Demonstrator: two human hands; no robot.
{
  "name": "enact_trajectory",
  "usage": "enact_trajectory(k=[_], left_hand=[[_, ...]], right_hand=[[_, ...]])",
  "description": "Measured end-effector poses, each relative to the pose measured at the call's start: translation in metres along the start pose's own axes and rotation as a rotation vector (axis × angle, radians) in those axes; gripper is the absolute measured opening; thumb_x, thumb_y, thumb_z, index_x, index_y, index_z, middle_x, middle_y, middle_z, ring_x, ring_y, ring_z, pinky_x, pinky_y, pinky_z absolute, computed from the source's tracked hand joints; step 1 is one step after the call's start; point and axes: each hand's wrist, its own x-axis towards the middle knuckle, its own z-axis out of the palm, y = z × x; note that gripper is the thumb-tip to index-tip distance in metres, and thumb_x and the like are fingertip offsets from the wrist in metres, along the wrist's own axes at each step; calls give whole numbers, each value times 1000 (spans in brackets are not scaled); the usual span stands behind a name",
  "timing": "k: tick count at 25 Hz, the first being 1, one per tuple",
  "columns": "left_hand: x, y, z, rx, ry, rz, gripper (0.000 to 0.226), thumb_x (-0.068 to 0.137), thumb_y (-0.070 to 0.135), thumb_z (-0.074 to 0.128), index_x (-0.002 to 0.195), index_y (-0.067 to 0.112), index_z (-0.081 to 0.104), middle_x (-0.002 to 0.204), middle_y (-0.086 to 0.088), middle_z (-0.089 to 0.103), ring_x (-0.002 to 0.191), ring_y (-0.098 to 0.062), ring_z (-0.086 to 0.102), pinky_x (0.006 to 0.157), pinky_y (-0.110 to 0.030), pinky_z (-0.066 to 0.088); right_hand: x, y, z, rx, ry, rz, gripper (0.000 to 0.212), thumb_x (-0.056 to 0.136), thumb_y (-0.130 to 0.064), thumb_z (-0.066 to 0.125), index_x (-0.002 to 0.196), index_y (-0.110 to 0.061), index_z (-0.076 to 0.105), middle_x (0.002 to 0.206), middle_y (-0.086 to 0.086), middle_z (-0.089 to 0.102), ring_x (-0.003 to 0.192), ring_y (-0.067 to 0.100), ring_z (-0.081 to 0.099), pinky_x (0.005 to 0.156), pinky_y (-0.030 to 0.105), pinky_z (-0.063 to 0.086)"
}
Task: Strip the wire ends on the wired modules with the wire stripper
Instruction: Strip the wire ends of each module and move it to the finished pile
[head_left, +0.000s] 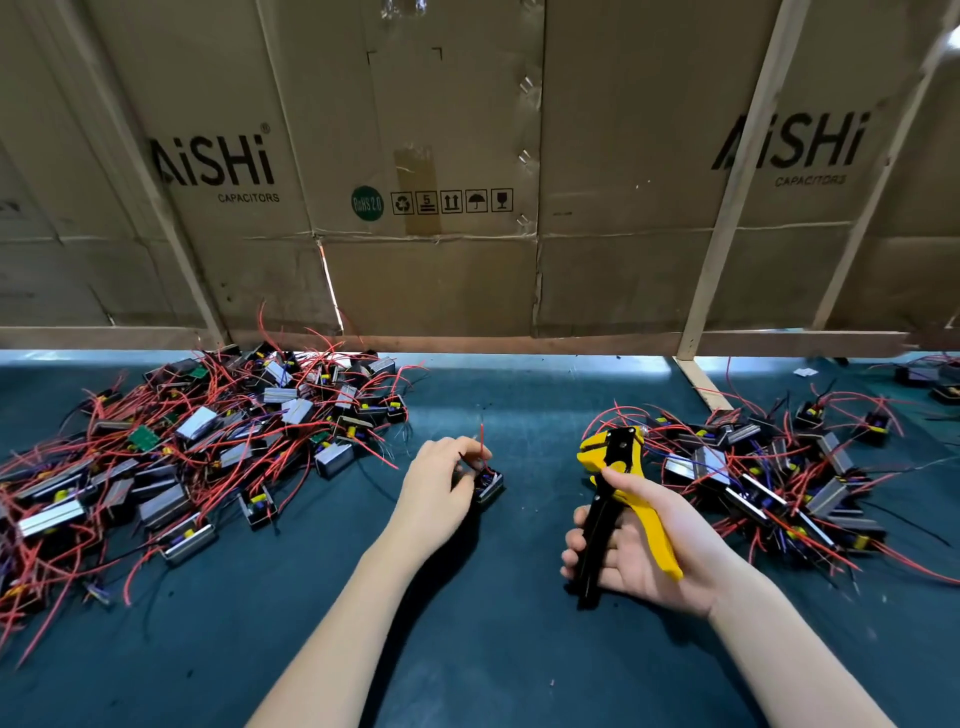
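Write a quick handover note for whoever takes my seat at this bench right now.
Left hand holds one module on the mat, pinching its red wire upright.
Right hand grips the yellow and black wire stripper, clear of the wire; that end is not yet in the tool.
One module pile lies to the left, another pile to the right.
Which pile is already stripped cannot be told from here.
Next, probably: feed the held wire end into the stripper and squeeze.
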Motion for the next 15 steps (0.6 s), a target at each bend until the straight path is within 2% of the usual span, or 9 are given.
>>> enact_trajectory(k=[2, 3, 5, 7, 9, 12, 15], left_hand=[[-1, 1, -5, -113, -53, -32, 41, 81, -11, 54, 105, 17, 70, 104, 5, 68, 95, -7, 58, 81, -9, 39], [-2, 2, -6, -160, -73, -38, 37, 83, -7, 57, 104, 20, 71, 104, 7, 68, 87, -2, 59, 75, -9, 41], [-3, 1, -4, -227, -72, -43, 22, 89, 8, 64, 99, 26, 72, 99, 9, 70, 72, -8, 59, 68, -19, 47], [-2, 2, -2, -272, -25, -50, 13, 93, 19, 63, 95, 27, 73, 95, 7, 73, 78, -23, 65, 77, -35, 53], [-2, 4, 1, -350, 29, -55, 13, 95, 19, 62, 93, 24, 74, 89, 6, 76, 85, -19, 69, 84, -40, 53], [0, 7, 3, -505, 78, -99, 7, 94, 14, 63, 94, 17, 68, 83, 2, 77, 83, -15, 72, 84, -31, 55], [0, 8, 2, -660, 88, -123, 8, 94, 12, 62, 88, 7, 63, 79, -6, 76, 70, -18, 71, 73, -21, 55]], right_hand=[[2, 4, 3, -42, 4, -97, 39, 83, -39, 60, 88, 0, 59, 82, 24, 59, 78, 39, 64, 80, 48, 55], [4, 6, 4, -75, 20, -182, 36, 81, -36, 61, 88, -1, 59, 82, 24, 60, 79, 39, 65, 81, 48, 55], [8, 8, 3, -182, 75, -372, 35, 77, -34, 62, 92, -2, 59, 86, 23, 64, 84, 38, 67, 87, 46, 53], [10, 7, 0, -305, 95, -480, 38, 77, -32, 61, 102, -3, 59, 95, 22, 70, 95, 37, 69, 93, 46, 50], [9, 9, -2, -379, 61, -490, 41, 79, -29, 62, 112, -7, 61, 106, 18, 72, 106, 32, 68, 98, 42, 50], [11, 17, 2, -411, -10, -475, 35, 81, -25, 64, 113, -12, 65, 111, 15, 72, 112, 22, 65, 96, 29, 51], [14, 22, 6, -392, -36, -535, 22, 83, -25, 61, 99, -10, 60, 104, 15, 71, 111, 22, 64, 98, 29, 49]])
